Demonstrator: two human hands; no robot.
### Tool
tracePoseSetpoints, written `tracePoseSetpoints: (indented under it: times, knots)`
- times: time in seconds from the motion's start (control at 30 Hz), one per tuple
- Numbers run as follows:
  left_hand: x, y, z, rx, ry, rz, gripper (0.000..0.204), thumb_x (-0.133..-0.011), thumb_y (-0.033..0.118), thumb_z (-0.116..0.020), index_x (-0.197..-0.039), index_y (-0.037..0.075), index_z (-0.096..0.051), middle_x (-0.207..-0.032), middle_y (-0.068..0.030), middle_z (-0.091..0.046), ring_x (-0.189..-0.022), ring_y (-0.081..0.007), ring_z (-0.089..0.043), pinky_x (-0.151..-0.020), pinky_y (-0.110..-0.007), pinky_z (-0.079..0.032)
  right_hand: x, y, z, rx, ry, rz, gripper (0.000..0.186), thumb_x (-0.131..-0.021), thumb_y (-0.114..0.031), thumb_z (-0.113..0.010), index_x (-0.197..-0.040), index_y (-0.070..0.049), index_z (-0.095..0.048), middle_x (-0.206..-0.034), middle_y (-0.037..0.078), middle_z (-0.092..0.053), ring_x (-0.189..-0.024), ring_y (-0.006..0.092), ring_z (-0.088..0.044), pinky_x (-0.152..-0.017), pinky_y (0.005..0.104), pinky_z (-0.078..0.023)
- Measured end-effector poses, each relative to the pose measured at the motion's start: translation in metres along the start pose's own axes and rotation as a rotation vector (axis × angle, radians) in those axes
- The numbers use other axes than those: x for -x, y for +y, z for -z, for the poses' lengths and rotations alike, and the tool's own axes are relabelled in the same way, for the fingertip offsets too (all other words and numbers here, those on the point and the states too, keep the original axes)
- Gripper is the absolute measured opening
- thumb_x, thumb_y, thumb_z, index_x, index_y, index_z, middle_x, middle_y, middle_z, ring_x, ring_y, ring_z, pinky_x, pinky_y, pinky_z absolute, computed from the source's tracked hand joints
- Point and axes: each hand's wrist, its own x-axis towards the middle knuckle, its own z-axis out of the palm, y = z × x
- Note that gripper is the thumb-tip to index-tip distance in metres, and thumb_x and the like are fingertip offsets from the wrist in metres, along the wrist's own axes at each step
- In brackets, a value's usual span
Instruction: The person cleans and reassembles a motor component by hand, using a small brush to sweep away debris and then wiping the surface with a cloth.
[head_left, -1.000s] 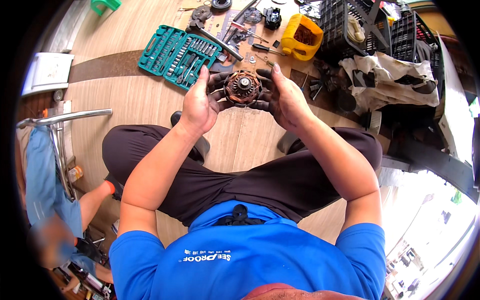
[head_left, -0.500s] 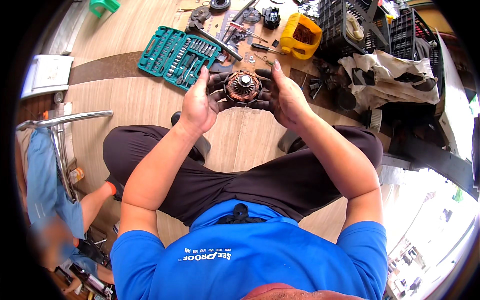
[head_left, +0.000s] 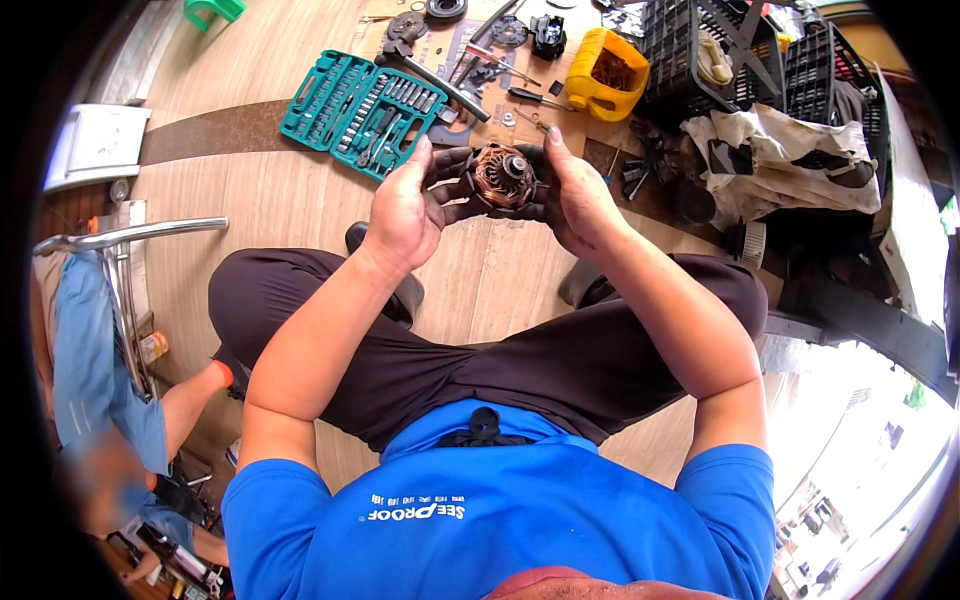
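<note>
Between my two hands is a motor armature [head_left: 492, 184], round, with copper windings and a pale metal shaft end facing up and slightly to the right. My left hand [head_left: 408, 212] grips its left side with dark, soiled fingers. On the other side, my right hand [head_left: 580, 200] has its blackened fingers against the armature's edge, thumb pointing away from me. Both hands hold it above the floor, beyond my knees. The armature's underside is hidden.
An open green socket set [head_left: 362, 112] lies just beyond my left hand. Ahead are a long metal bar [head_left: 445, 86], screwdrivers [head_left: 538, 98] and a yellow cut-open jug [head_left: 606, 75] with copper-coloured scraps. Black crates [head_left: 708, 50] stand far right; another person [head_left: 105, 370] is at left.
The armature has tilted, so its shaft end now points further right. My left hand has shifted slightly right with it; my right hand has barely moved.
</note>
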Motion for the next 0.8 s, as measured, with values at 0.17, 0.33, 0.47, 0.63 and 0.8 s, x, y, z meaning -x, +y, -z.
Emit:
tracePoseSetpoints:
  times: [0.17, 0.33, 0.47, 0.63, 0.8]
  knots:
    - [0.0004, 0.0001, 0.0004, -0.002, -0.026, -0.004, 0.050, -0.104, 0.038, -0.032, -0.121, -0.002, -0.056, -0.114, -0.0159, -0.065, -0.102, -0.0265, -0.065, -0.090, -0.045, -0.053, -0.0029, 0.0047, 0.0019, 0.015, -0.015, 0.026, 0.054, -0.102, -0.047, -0.039, -0.118, 0.002, -0.058, -0.107, 0.011, -0.067, -0.092, 0.0201, -0.068, -0.078, 0.0351, -0.057]
    - [-0.0002, -0.0006, 0.0026, -0.054, -0.084, -0.038, 0.035, -0.103, 0.023, -0.041, -0.120, -0.003, -0.058, -0.112, -0.0144, -0.066, -0.097, -0.0239, -0.068, -0.087, -0.041, -0.056, -0.0038, 0.0050, 0.0003, 0.018, 0.010, 0.027, 0.042, -0.100, -0.037, -0.050, -0.115, 0.001, -0.059, -0.101, 0.010, -0.068, -0.081, 0.0174, -0.068, -0.067, 0.0314, -0.057]
    - [0.0003, -0.0038, 0.0029, -0.075, -0.011, -0.048, 0.024, -0.097, 0.012, -0.052, -0.115, -0.002, -0.060, -0.107, -0.0123, -0.068, -0.092, -0.0222, -0.068, -0.084, -0.039, -0.057, -0.0024, 0.0058, -0.0008, 0.026, 0.034, 0.024, 0.040, -0.096, -0.032, -0.059, -0.115, 0.003, -0.055, -0.098, 0.011, -0.066, -0.072, 0.0171, -0.067, -0.057, 0.0302, -0.056]
    - [0.0015, -0.0015, 0.0029, -0.151, -0.012, -0.041, 0.026, -0.096, 0.009, -0.053, -0.118, -0.002, -0.059, -0.110, -0.0141, -0.067, -0.097, -0.0231, -0.068, -0.087, -0.038, -0.056, -0.0020, 0.0053, 0.0011, 0.038, 0.013, 0.033, 0.039, -0.097, -0.032, -0.058, -0.114, 0.004, -0.055, -0.097, 0.011, -0.066, -0.071, 0.0167, -0.067, -0.054, 0.0301, -0.055]
    - [0.0022, 0.0017, -0.0024, -0.111, -0.034, -0.064, 0.025, -0.092, 0.005, -0.059, -0.116, -0.002, -0.060, -0.107, -0.0120, -0.068, -0.093, -0.0221, -0.068, -0.086, -0.038, -0.057, 0.0004, -0.0006, 0.0014, 0.017, -0.017, 0.057, 0.040, -0.098, -0.034, -0.056, -0.112, 0.004, -0.056, -0.097, 0.011, -0.067, -0.070, 0.0152, -0.067, -0.054, 0.0292, -0.056]
